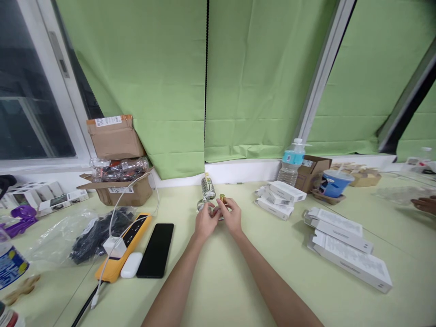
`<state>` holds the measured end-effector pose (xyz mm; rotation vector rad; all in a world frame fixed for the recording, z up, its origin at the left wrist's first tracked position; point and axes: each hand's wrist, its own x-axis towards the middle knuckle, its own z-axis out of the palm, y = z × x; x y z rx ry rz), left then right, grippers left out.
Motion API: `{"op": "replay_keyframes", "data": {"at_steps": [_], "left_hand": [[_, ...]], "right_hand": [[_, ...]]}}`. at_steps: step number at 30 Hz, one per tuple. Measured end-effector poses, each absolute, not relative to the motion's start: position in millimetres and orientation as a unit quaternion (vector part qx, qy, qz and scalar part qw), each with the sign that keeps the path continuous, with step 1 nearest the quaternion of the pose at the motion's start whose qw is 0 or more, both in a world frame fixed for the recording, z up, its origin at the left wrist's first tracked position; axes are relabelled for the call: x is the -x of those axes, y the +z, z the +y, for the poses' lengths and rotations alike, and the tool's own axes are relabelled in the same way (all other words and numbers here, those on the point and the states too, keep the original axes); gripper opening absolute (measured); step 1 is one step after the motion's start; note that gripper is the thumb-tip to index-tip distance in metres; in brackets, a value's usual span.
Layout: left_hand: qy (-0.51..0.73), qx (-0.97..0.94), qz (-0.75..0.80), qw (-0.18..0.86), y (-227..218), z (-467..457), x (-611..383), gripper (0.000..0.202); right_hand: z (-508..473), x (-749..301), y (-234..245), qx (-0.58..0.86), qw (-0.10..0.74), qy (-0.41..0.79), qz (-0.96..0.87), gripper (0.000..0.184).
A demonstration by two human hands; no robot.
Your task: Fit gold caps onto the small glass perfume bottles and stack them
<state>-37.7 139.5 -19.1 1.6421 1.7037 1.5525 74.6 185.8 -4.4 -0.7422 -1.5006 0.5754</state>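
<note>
We have both hands together over the middle of the pale table [211, 290], fingertips meeting just short of the shiny cylinder [208, 188]. Our left hand [205, 223] is half curled, thumb and fingers drawn in toward the other hand; our right hand [232, 215] is bent the same way, with its fingertips pointing inward. Something small sits between the fingertips, but the fingers cover most of it, so we cannot tell what it is or which hand grips it. The small gold piece [222, 197] shows just beyond the right hand's fingers; we cannot tell whether they touch it. The round shiny piece [203, 205] lies just beyond the left hand's fingertips, and the cylinder stands farther back behind it, near the wall

To our left we have the black phone [156, 250], with the white case [131, 265] beside it and the orange power strip [140, 222] next along. To our right are the stacked white boxes [282, 198], the water bottle [291, 164] behind them and the blue cup [335, 184] farther over. Another person's hand [425, 204] shows at the far right edge, well apart from ours
</note>
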Motion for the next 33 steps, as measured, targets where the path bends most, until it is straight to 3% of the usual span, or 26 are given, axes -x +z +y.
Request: {"op": "replay_keyframes", "data": {"at_steps": [15, 21, 29, 33], "left_hand": [[0.646, -0.52, 0.496, 0.256, -8.3, 132.2, 37.6, 0.042], [0.689, -0.468, 0.469, 0.294, -4.0, 132.8, 39.1, 0.055], [0.681, -0.494, 0.468, 0.271, -5.7, 135.0, 40.1, 0.051], [0.674, -0.519, 0.45, 0.27, -9.4, 138.6, 43.3, 0.049]], "right_hand": [[184.6, -75.4, -7.5, 0.333, 0.608, 0.047, -0.719, 0.027], [179.0, -74.0, -8.2, 0.322, 0.541, -0.036, -0.776, 0.035], [177.2, -75.9, -6.4, 0.303, 0.481, -0.072, -0.819, 0.049], [178.5, -76.0, -8.6, 0.29, 0.466, -0.073, -0.833, 0.048]]}}
